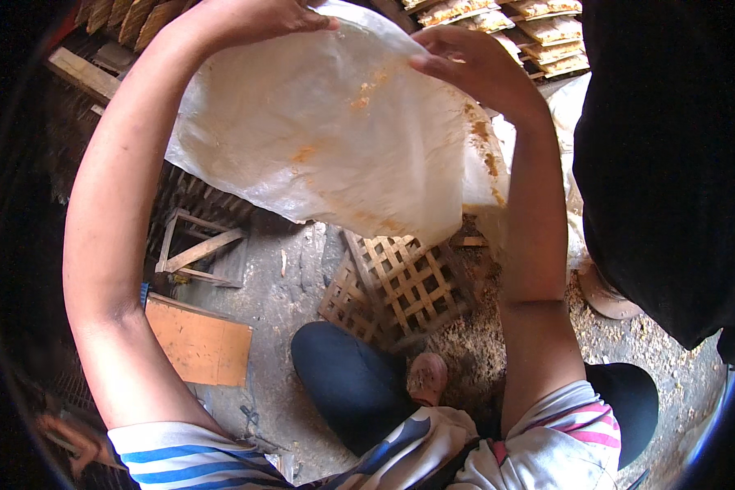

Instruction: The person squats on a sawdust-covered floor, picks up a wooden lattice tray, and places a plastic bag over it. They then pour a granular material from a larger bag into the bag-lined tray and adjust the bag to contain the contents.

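A large translucent plastic sheet (330,128), smeared with orange-brown residue, hangs stretched out in front of me. At the top of the view, my left hand (275,18) grips its far edge; some of the fingers are cut off by the picture's rim. My right hand (474,67) pinches the same edge further right between thumb and fingers. Below the sheet's lower edge, a wooden lattice rack (407,282) lies on the ground, overlapping a second lattice piece (349,294). The sheet hides part of the upper rack.
Stacked slatted trays with pale, orange-flecked slabs (551,30) stand at upper right. Dark cloth (661,153) fills the right side, near a sandal (609,297). Crumbs (471,349) litter the floor. To the left are a wooden frame (199,251) and an orange board (199,343).
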The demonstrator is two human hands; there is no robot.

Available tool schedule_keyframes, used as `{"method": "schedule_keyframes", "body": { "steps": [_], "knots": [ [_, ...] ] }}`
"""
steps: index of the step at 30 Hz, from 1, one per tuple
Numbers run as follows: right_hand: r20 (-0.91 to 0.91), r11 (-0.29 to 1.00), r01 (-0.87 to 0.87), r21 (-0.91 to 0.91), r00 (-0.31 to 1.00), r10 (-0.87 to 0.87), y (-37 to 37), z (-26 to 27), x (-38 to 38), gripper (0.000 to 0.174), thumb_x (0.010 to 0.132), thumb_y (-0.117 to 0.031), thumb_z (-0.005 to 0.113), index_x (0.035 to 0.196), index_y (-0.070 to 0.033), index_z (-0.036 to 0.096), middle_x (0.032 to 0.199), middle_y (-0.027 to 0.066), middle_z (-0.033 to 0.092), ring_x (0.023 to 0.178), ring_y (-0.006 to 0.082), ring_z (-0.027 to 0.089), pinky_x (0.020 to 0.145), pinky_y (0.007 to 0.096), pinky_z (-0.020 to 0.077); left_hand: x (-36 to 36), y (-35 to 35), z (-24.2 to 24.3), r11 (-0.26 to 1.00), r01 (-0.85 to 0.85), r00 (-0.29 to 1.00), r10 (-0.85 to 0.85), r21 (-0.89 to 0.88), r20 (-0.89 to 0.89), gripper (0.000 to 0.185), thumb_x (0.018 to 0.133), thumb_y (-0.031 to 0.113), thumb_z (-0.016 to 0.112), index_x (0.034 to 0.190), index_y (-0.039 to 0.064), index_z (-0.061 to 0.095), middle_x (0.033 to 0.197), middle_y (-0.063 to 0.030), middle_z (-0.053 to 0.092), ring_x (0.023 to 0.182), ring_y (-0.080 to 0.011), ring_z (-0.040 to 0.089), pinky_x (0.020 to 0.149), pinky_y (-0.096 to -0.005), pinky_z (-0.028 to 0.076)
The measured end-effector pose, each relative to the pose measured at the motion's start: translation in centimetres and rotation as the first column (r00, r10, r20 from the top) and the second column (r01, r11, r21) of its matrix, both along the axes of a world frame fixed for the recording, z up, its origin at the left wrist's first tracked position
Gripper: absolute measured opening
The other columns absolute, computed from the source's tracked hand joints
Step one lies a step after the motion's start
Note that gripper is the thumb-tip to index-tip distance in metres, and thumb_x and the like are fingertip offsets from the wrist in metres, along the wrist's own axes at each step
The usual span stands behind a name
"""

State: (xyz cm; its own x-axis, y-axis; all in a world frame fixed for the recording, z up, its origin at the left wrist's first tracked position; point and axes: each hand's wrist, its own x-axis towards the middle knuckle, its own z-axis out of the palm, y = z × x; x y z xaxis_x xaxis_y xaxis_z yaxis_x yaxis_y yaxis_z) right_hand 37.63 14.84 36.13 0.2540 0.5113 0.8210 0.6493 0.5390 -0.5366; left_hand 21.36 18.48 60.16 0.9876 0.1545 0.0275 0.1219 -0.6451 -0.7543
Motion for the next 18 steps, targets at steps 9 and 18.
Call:
{"method": "schedule_keyframes", "body": {
  "steps": [9,18],
  "knots": [
    [-0.076,0.930,0.033,-0.367,0.995,-0.065,0.9,-8.4,4.7,0.031,0.095,-0.035,0.065,0.102,-0.006,0.074,0.095,0.0092,0.072,0.090,0.0196,0.065,0.086,0.0351,0.0508,-0.7,-0.8,1.7,0.972,-0.177,0.977,0.193,-0.154,0.093,0.017,0.087,0.018,0.068,0.094,0.003,0.073,0.089,-0.0160,0.072,0.080,-0.0275,0.067,0.074,-0.0397,0.049],
    [-0.150,0.995,0.076,-0.064,0.985,-0.085,2.1,-2.7,-0.5,0.027,0.098,-0.031,0.062,0.099,-0.008,0.075,0.082,0.0041,0.072,0.079,0.0144,0.062,0.079,0.0328,0.0500,0.3,0.8,1.2,0.865,-0.228,0.960,0.276,-0.448,0.044,0.036,0.101,0.033,0.054,0.117,0.005,0.072,0.107,-0.0153,0.074,0.097,-0.0253,0.068,0.090,-0.0362,0.051]
  ]
}}
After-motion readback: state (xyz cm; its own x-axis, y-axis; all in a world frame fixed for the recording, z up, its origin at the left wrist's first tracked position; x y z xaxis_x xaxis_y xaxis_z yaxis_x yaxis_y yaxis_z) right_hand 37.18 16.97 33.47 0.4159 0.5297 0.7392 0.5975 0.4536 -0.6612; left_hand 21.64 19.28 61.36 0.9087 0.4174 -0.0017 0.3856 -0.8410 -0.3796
